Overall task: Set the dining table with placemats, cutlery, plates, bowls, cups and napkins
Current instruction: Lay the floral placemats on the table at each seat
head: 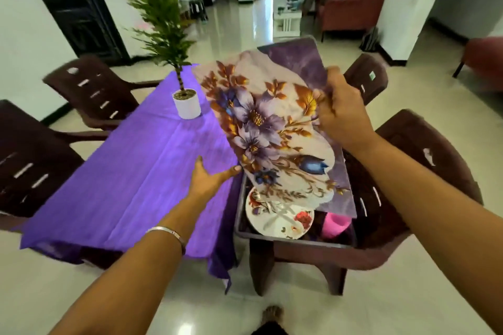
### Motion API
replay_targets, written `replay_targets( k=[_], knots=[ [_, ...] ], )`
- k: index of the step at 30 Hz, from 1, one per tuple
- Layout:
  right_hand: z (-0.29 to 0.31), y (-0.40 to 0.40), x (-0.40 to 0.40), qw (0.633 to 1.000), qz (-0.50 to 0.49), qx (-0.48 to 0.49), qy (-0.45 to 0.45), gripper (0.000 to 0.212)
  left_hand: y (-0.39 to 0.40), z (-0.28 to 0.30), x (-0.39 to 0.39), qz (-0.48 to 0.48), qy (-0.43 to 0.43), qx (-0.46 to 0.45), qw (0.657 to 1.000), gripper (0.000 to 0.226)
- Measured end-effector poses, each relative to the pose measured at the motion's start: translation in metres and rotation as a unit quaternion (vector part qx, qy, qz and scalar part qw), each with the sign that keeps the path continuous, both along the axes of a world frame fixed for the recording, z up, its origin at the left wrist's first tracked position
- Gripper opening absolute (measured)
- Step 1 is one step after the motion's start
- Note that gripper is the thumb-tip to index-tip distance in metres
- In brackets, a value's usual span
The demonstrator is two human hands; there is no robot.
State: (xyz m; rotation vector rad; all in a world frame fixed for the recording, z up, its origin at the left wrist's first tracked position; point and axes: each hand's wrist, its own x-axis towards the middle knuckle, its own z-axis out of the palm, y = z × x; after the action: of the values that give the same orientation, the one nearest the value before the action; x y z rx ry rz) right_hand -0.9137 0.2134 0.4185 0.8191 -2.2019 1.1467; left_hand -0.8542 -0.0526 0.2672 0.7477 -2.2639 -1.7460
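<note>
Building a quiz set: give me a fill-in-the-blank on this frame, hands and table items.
1. The right hand grips the floral placemat by its ____ edge.
2. The open left hand touches the placemat's ____ edge.
3. On the purple tablecloth stands a white ____ holding a plant.
4. The floral plate and pink cup sit in a tray on a ____.

Missing words: right; left; pot; chair
</note>
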Motion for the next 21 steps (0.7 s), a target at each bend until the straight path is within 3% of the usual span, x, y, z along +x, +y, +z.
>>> replay_targets(
  k=[4, 8, 11, 16, 21],
  knots=[
    [0.033, -0.033, 0.024, 0.997, 0.039, -0.071, -0.003, 0.027, -0.029, 0.03, 0.035, 0.014, 0.058, 0.046, 0.997, 0.118],
    [0.041, -0.075, 0.044, 0.989, 0.081, -0.119, -0.038, 0.026, -0.072, 0.046, 0.069, -0.012, 0.165, 0.103, 0.981, 0.075],
    [0.046, -0.111, 0.056, 0.979, 0.111, -0.163, -0.059, 0.024, -0.105, 0.06, 0.102, -0.027, 0.193, 0.134, 0.971, 0.043],
    [0.055, -0.185, 0.059, 0.953, 0.143, -0.218, -0.156, 0.019, -0.178, 0.071, 0.155, -0.038, 0.224, 0.131, 0.965, 0.059],
    [0.035, -0.274, 0.061, 0.905, 0.15, -0.299, -0.263, 0.024, -0.256, 0.074, 0.188, -0.004, 0.28, 0.112, 0.954, 0.035]
  ],
)
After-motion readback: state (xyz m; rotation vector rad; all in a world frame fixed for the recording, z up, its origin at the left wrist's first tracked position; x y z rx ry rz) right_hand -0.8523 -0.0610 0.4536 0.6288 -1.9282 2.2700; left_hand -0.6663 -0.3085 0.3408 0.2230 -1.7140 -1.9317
